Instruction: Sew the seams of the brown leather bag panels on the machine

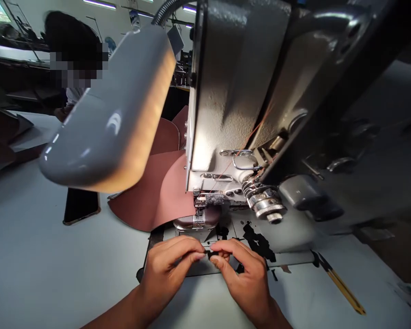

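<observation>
My left hand [173, 265] and my right hand [241, 272] meet in front of the sewing machine [226, 91], fingertips close together. Between them is a small dark piece [210, 253], mostly hidden by the fingers. Each hand pinches one side of it with thumb and forefinger. Just beyond the hands is the machine's needle area [199, 205] above a raised bed [197, 221]. Reddish-brown panels [147, 196] lie to the left of the needle, one edge reaching it. An orange thread runs down the machine's front.
A grey lamp [106, 109] hangs at upper left. Under it lies a black phone [81, 205]. A yellow-handled cutter [345, 290] rests on the right of the table [55, 269], near black scraps [258, 242]. Another person [75, 55] sits at back left.
</observation>
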A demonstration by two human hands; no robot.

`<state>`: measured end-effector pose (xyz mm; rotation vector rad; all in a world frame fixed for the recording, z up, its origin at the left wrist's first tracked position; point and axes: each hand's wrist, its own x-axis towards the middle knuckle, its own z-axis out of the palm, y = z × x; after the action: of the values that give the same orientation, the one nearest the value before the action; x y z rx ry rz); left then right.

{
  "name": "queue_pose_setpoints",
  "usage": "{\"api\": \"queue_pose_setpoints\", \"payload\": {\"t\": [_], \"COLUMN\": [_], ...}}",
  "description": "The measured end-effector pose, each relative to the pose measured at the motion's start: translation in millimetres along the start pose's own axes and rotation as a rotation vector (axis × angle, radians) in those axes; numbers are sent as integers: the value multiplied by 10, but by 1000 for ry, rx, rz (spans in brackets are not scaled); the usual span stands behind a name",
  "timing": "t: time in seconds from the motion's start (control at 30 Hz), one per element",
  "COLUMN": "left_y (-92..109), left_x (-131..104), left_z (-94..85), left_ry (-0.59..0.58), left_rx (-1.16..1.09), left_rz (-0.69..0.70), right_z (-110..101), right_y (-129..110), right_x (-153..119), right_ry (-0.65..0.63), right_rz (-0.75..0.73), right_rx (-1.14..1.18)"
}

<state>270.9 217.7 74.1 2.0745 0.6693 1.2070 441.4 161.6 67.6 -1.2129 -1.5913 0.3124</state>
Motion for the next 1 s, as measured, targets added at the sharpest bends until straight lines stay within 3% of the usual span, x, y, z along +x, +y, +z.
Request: {"api": "queue_pose_setpoints", "payload": {"t": [0.1,0.17,0.23,0.43,0.77,1.0], "left_y": [-9,-55,-106,-138,-201,-168], "left_x": [134,212,260,283,325,433], "left_z": [-127,-178,-196,-197,-271,-345], "left_ry": [184,256,271,237,173,136], "left_rx": [421,662,767,785,721,725], "left_rz": [429,579,647,598,651,661], "right_z": [-31,-34,-26,-39,-91,-6], "right_y": [-30,-18,11,68,86,47], "right_x": [57,51,17,-71,-80,-164], "right_ry": [29,30,27,4,-52,41], "right_rz": [-39,-46,-32,-18,-61,108], "right_rx": [-30,-25,-19,-41,-83,6]}}
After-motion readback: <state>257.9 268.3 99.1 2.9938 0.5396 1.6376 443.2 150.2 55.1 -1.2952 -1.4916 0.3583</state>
